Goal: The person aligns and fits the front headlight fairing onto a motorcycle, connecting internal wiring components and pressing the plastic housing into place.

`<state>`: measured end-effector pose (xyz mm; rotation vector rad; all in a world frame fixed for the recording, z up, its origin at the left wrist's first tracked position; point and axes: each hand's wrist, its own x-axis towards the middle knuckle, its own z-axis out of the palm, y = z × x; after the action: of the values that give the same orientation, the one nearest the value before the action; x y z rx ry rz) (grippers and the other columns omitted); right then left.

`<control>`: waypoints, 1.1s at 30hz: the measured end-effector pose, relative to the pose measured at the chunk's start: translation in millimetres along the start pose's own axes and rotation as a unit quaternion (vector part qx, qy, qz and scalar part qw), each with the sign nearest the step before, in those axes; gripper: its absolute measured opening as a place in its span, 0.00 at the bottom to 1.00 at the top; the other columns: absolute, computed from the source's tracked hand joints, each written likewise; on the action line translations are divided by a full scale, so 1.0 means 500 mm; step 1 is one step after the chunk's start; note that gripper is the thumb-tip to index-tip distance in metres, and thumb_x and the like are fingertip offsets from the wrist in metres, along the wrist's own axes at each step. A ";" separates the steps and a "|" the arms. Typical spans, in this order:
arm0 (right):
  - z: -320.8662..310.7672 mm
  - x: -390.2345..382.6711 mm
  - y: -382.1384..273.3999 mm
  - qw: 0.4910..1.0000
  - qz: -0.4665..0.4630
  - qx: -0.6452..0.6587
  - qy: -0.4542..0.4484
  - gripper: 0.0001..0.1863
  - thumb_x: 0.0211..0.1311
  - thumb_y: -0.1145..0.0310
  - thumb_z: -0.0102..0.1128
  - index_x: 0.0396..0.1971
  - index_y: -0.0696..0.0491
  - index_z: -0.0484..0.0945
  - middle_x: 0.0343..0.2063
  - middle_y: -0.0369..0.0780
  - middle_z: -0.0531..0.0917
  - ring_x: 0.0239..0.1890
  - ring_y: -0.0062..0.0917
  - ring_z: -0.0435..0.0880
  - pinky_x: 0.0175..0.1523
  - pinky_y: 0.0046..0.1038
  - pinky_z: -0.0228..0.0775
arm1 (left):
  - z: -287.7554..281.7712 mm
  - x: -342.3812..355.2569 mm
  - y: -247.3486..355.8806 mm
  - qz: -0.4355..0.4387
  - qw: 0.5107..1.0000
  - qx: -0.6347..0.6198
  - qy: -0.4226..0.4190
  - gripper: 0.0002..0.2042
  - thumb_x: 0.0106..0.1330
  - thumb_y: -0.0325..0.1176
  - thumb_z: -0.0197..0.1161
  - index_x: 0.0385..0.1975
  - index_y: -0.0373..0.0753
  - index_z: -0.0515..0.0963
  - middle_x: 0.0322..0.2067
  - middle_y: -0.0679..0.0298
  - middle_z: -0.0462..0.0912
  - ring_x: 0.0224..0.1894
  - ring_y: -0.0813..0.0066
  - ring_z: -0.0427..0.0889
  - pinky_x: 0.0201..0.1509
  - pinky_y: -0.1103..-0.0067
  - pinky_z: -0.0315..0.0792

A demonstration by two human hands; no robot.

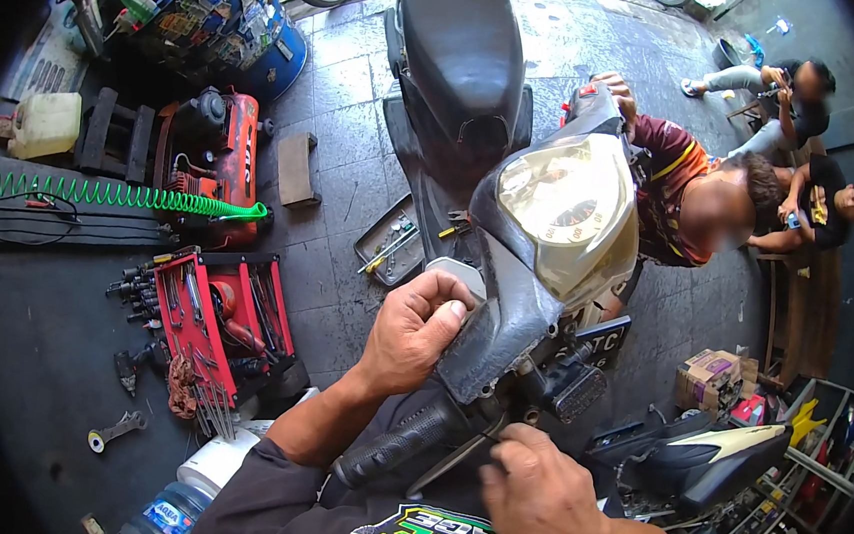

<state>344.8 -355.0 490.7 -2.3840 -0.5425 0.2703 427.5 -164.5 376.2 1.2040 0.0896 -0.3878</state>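
Observation:
A scooter's handlebar with its dark, worn cover (pixel 508 324) and speedometer (pixel 577 204) stands in front of me. My left hand (pixel 410 331) grips the cover's edge with curled fingers, beside a pale flat piece (pixel 459 273). Below the cover, my right hand (pixel 547 495) is closed next to the brake lever (pixel 447 464). A thin dark thing shows at its fingertips, too small to name. Between my forearms lies the black rubber grip (pixel 403 441). Across from me, a co-worker's hand (pixel 616 93) rests at the handlebar's other end.
The scooter's seat (pixel 462 44) extends away from me. A tray with screwdrivers (pixel 396 244) lies on the floor, left of it. Further left stand a red tool rack (pixel 204 320) and a red air compressor (pixel 240 157). Body panels (pixel 703 459) lie at right; people sit beyond.

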 end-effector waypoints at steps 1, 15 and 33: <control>0.006 0.003 -0.001 1.000 -0.002 -0.008 0.005 0.18 0.51 0.73 0.71 0.39 0.57 0.73 0.31 0.43 0.81 0.29 0.36 0.83 0.28 0.30 0.75 | 0.001 0.001 0.002 0.002 1.000 0.008 0.000 0.05 0.72 0.27 0.54 0.41 0.34 0.75 0.29 0.74 0.74 0.31 0.91 0.68 0.36 0.87 0.64; -0.069 -0.026 0.080 0.988 -0.144 0.048 0.007 0.14 0.47 0.65 0.69 0.15 0.46 0.69 0.16 0.33 0.72 0.15 0.20 0.71 0.19 0.24 0.61 | 0.008 0.001 -0.011 0.043 0.996 0.056 0.061 0.05 0.70 0.29 0.56 0.39 0.35 0.76 0.28 0.76 0.73 0.28 0.91 0.65 0.32 0.88 0.60; 0.484 -0.710 0.526 0.855 0.502 0.072 -0.105 0.19 0.56 0.62 0.64 0.45 0.56 0.85 0.40 0.53 0.86 0.45 0.42 0.87 0.55 0.36 0.76 | 0.003 0.010 0.025 0.005 0.997 0.068 0.032 0.06 0.69 0.28 0.56 0.40 0.34 0.76 0.32 0.72 0.77 0.34 0.89 0.71 0.41 0.87 0.66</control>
<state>30.2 -558.3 153.7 -2.2842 0.6807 0.9851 436.3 -163.3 386.3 1.3503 0.1146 -0.3507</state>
